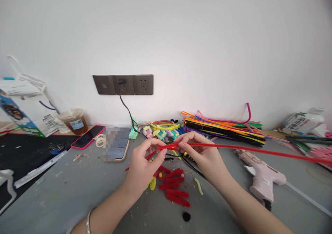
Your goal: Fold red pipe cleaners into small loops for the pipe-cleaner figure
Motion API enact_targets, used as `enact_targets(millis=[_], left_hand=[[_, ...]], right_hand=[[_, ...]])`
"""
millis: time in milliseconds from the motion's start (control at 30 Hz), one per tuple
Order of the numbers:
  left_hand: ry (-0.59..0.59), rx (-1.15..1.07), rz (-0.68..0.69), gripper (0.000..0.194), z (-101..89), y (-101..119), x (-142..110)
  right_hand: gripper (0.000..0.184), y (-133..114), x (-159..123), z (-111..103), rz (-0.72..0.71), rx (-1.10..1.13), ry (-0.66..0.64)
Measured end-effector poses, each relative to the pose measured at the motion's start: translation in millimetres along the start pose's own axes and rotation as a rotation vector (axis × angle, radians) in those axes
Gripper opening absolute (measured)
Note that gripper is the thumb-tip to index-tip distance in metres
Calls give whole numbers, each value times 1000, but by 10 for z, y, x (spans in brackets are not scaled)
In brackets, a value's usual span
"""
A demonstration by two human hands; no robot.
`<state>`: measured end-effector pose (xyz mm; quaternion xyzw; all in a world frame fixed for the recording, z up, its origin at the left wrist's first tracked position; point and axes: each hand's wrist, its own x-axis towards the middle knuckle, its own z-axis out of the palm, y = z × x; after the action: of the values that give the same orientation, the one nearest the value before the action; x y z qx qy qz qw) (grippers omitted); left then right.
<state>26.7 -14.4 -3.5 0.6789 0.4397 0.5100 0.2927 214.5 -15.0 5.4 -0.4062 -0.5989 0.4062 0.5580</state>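
A long red pipe cleaner (243,147) is pinched between the fingertips of both hands, and its free length runs out to the right edge of the view. My left hand (146,161) grips it near its left end, where it looks doubled over. Close beside that, my right hand (201,151) holds it between thumb and index finger. Below the hands, several red pipe cleaner loops (175,185) lie on the grey table, next to a yellow loop (153,183). A pale green curved piece (199,186) and a black round piece (186,216) rest nearby.
A bundle of coloured pipe cleaners (223,128) lies along the wall. To the right is a pink glue gun (266,177). Two phones, a pink-edged one (88,137) and a propped one (118,146), stand left, near a lidded drink cup (74,121) and a carton (28,109).
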Motion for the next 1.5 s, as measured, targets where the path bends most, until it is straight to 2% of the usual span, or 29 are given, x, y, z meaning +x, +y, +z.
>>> enact_targets(millis=[233, 400, 600, 767, 1000, 1333, 1500], left_hand=[[5, -25, -10, 12, -12, -30, 12], [-8, -153, -36, 12, -12, -18, 38], [-61, -293, -133, 15, -22, -7, 69], [-101, -303, -168, 16, -33, -30, 78], [-123, -311, -133, 13, -50, -5, 89], [-173, -291, -109, 12, -46, 14, 98], [-189, -317, -99, 12, -56, 21, 120]], right_hand=[[27, -18, 19, 21, -5, 1, -33], [28, -28, 16, -14, 6, 5, -88], [21, -69, 45, -175, 110, 113, -273], [24, -109, 64, -240, 180, 138, -330], [21, -117, 68, -265, 255, 142, -394], [23, -107, 84, -310, 183, 143, -568], [23, -116, 93, -310, 174, 137, -596]])
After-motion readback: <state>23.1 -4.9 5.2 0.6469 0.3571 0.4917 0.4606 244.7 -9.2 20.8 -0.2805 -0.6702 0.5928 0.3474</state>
